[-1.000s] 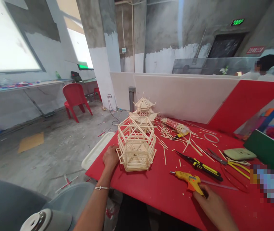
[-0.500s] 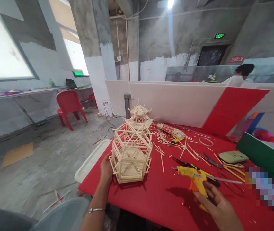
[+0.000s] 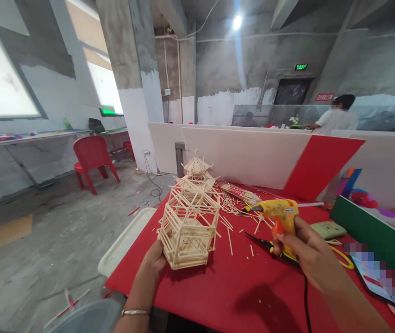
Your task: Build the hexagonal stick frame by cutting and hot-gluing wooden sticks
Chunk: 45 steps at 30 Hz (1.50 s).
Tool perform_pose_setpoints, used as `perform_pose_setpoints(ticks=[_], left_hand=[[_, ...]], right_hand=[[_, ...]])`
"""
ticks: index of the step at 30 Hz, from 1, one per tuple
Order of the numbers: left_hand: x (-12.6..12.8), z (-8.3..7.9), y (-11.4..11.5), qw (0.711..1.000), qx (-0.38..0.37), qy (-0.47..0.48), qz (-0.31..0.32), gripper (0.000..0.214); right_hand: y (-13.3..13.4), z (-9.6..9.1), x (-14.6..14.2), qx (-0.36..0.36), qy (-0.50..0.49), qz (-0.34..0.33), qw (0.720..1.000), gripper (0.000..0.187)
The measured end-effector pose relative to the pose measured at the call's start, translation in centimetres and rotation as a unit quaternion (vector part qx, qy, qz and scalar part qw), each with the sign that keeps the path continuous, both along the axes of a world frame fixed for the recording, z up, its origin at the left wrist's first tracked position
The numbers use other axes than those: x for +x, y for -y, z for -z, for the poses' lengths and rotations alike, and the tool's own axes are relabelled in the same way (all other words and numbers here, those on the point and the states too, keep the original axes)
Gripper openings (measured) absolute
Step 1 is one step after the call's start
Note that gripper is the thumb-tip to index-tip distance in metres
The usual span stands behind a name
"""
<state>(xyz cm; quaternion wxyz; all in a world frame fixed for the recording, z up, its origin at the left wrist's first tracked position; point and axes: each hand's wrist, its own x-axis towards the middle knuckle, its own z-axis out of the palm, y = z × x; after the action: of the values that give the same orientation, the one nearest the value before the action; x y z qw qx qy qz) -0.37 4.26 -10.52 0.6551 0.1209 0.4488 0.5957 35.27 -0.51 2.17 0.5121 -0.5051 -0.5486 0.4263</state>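
My left hand [image 3: 153, 256] grips the lower left side of a pagoda-like model frame [image 3: 192, 226] built of thin wooden sticks; the frame leans slightly on the red table. In my right hand [image 3: 306, 245] is a yellow hot glue gun [image 3: 282, 210], held above the table with its nozzle pointing left toward the frame. A white glue stick pokes out of its back, and a black cord hangs below. Behind the frame stands a smaller stick tower with a pointed roof [image 3: 197, 165]. Dark-bladed pliers or cutters [image 3: 258, 240] lie beneath the glue gun.
Loose sticks [image 3: 230, 226] and a bag of sticks [image 3: 241, 192] lie on the red table [image 3: 225, 296]. A green board [image 3: 374, 231], a pale green case [image 3: 329, 229] and a phone-like screen [image 3: 374, 277] are at the right. White panels [image 3: 246, 152] border the back; a person [image 3: 339, 115] is beyond.
My right hand has lifted the glue gun off the table area, up and closer to level. The stick frame has tilted a little in my left hand.
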Motion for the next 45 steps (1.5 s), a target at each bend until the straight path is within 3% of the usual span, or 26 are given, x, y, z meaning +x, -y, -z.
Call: perform_pose_setpoints(ticks=[5, 10, 17, 22, 31, 45], left_hand=[[0.6, -1.1, 0.6, 0.999, -0.025, 0.016, -0.028, 0.034], [0.8, -2.1, 1.4, 0.996, -0.006, 0.01, -0.085, 0.031], [1.0, -2.3, 2.2, 0.979, 0.038, -0.007, -0.198, 0.026], [1.0, -1.8, 2.2, 0.968, 0.042, -0.019, -0.245, 0.03], [0.3, -1.6, 2.3, 0.962, 0.028, -0.023, -0.271, 0.021], [1.0, -2.9, 3.0, 0.959, 0.031, 0.0, -0.281, 0.019]], right_hand=[[-1.2, -3.0, -0.6, 0.074, 0.149, -0.028, 0.986, 0.036], [-1.5, -5.6, -3.2, 0.126, 0.364, 0.075, 0.92, 0.047], [-2.4, -7.3, -6.2, 0.269, 0.459, 0.128, 0.837, 0.041], [-3.4, -8.0, -7.7, 0.315, 0.521, 0.115, 0.784, 0.03], [-4.4, -8.4, -7.9, 0.345, 0.564, 0.08, 0.746, 0.03], [-3.8, -8.4, -7.8, 0.355, 0.576, 0.081, 0.732, 0.027]])
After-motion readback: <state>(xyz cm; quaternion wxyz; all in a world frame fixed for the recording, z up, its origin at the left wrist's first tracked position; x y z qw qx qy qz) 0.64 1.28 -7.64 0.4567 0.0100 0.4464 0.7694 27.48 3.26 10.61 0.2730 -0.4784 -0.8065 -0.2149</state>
